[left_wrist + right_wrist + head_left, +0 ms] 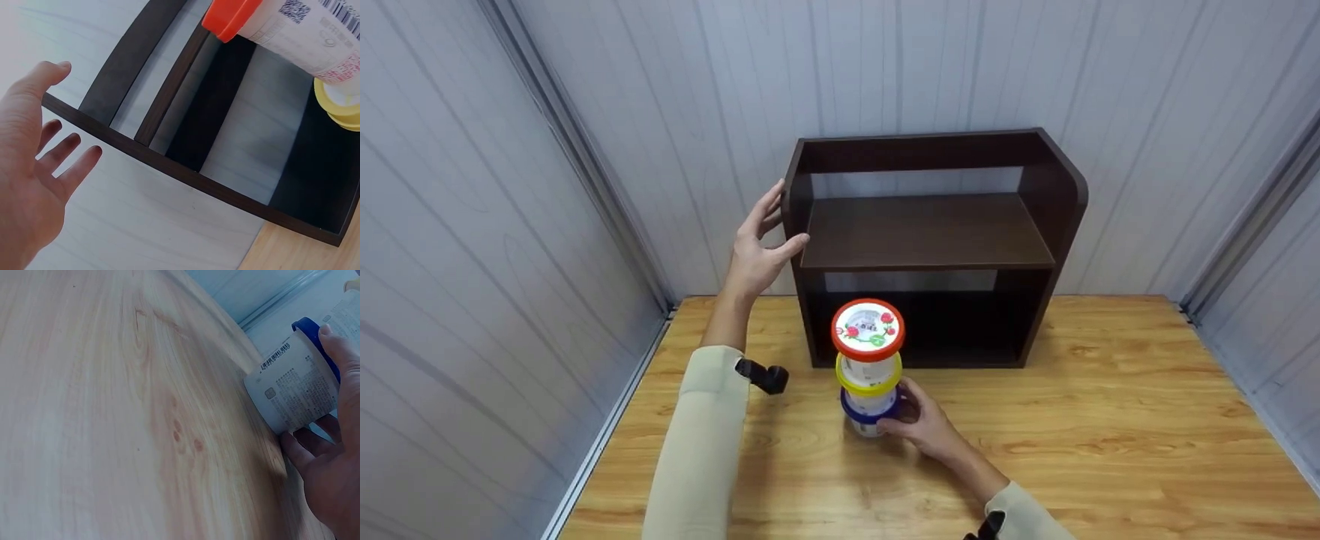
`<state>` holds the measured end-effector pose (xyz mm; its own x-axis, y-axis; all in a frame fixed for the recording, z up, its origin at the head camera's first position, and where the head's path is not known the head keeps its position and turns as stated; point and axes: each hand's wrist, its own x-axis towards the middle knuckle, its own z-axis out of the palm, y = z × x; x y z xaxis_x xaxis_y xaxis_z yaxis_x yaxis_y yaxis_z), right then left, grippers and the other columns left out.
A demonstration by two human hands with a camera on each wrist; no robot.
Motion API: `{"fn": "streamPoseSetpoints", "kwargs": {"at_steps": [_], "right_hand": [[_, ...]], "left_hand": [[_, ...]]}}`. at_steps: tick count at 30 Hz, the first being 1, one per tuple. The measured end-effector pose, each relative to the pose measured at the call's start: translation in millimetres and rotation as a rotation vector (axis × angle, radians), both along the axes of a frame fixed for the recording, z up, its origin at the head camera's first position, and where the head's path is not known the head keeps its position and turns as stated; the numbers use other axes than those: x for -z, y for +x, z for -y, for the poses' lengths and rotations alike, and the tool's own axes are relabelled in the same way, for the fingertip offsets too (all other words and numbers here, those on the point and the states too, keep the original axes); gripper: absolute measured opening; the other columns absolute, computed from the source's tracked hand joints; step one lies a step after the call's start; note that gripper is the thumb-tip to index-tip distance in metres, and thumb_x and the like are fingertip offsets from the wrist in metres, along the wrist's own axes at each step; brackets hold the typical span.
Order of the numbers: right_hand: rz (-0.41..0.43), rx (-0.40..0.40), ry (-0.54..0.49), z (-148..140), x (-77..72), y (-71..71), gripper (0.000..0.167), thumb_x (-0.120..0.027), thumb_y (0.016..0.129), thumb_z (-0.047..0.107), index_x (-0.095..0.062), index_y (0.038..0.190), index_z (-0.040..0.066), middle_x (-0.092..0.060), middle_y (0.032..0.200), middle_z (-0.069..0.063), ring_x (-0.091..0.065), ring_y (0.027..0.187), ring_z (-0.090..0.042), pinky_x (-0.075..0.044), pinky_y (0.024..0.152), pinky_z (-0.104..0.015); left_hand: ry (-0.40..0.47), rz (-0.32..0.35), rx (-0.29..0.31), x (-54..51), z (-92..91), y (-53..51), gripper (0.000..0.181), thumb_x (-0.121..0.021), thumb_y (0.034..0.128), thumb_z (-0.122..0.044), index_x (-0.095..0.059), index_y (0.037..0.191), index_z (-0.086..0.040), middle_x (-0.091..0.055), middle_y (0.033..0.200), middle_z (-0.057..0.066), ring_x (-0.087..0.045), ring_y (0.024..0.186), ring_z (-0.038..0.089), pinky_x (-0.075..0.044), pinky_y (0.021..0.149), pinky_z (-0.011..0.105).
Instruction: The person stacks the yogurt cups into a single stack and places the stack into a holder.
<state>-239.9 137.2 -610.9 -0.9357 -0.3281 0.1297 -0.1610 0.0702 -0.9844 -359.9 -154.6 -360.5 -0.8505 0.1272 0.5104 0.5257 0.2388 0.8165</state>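
Three white paper tubs stand stacked on the table in front of the shelf: a red-lidded tub on top, a yellow-lidded tub in the middle and a blue-lidded tub at the bottom. My right hand holds the bottom tub from the right, thumb by its blue rim; printed text and a barcode show on that tub in the right wrist view. At the upper left side panel of the dark brown shelf is my left hand, fingers spread and holding nothing.
The two-level shelf stands against the back wall, its lower compartment partly behind the stack. Wood-grain table surface extends on both sides. Panelled walls close in the left and right.
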Motion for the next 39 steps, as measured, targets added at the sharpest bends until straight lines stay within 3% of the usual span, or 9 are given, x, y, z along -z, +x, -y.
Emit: {"fn": "streamPoseSetpoints", "kwargs": {"at_steps": [3, 11, 20, 26, 32, 39], "right_hand": [[-0.007, 0.004, 0.0, 2, 1.3, 0.8, 0.077, -0.086, 0.1, 0.01, -0.044, 0.162, -0.007, -0.051, 0.163, -0.041, -0.058, 0.149, -0.055, -0.056, 0.122, -0.04], [-0.02, 0.013, 0.028, 1, -0.7, 1.6, 0.075, -0.085, 0.101, 0.012, -0.045, 0.162, -0.004, -0.053, 0.163, -0.038, -0.058, 0.151, -0.055, -0.053, 0.126, -0.05], [-0.025, 0.013, 0.013, -2, -0.7, 1.7, 0.075, -0.085, 0.101, 0.011, -0.045, 0.162, -0.006, -0.053, 0.163, -0.038, -0.06, 0.149, -0.053, -0.057, 0.121, -0.037], [-0.057, 0.028, 0.022, -3, 0.8, 2.5, 0.074, -0.087, 0.1, 0.019, -0.049, 0.159, -0.005, -0.057, 0.158, -0.038, -0.064, 0.145, -0.052, -0.058, 0.121, -0.046], [-0.137, 0.054, 0.047, -5, 4.6, 1.0, 0.071, -0.09, 0.098, 0.025, -0.056, 0.155, 0.001, -0.064, 0.15, -0.033, -0.072, 0.137, -0.037, -0.062, 0.116, -0.041], [-0.07, 0.048, 0.057, -9, -3.0, 2.7, 0.074, -0.088, 0.099, 0.018, -0.051, 0.16, -0.001, -0.058, 0.159, -0.034, -0.061, 0.148, -0.052, -0.054, 0.125, -0.056]], "left_hand": [[0.008, 0.017, 0.007, -0.4, 0.9, -1.6, 0.083, -0.083, 0.1006, -0.008, -0.045, 0.173, -0.015, -0.048, 0.177, 0.016, -0.057, 0.156, 0.042, -0.052, 0.125, 0.066], [0.011, 0.052, -0.005, -2.9, 0.3, -3.4, 0.08, -0.083, 0.1015, -0.005, -0.047, 0.172, -0.016, -0.047, 0.177, 0.014, -0.06, 0.153, 0.04, -0.057, 0.12, 0.058], [0.008, 0.033, 0.0, -0.6, -3.7, -7.4, 0.078, -0.08, 0.101, 0.003, -0.047, 0.17, -0.013, -0.056, 0.166, 0.02, -0.062, 0.149, 0.042, -0.055, 0.123, 0.057], [0.003, 0.014, -0.021, 0.7, -4.9, -6.9, 0.077, -0.078, 0.1003, 0.007, -0.049, 0.169, -0.012, -0.057, 0.165, 0.02, -0.064, 0.147, 0.043, -0.058, 0.121, 0.056], [0.003, -0.005, -0.019, 1.9, -4.2, -7.4, 0.075, -0.076, 0.1005, 0.01, -0.05, 0.167, -0.011, -0.054, 0.168, 0.02, -0.06, 0.152, 0.04, -0.054, 0.125, 0.055], [-0.001, -0.022, -0.025, 4.1, -4.3, -8.3, 0.072, -0.076, 0.1011, 0.009, -0.05, 0.166, -0.01, -0.057, 0.165, 0.021, -0.062, 0.15, 0.041, -0.054, 0.125, 0.058]]}}
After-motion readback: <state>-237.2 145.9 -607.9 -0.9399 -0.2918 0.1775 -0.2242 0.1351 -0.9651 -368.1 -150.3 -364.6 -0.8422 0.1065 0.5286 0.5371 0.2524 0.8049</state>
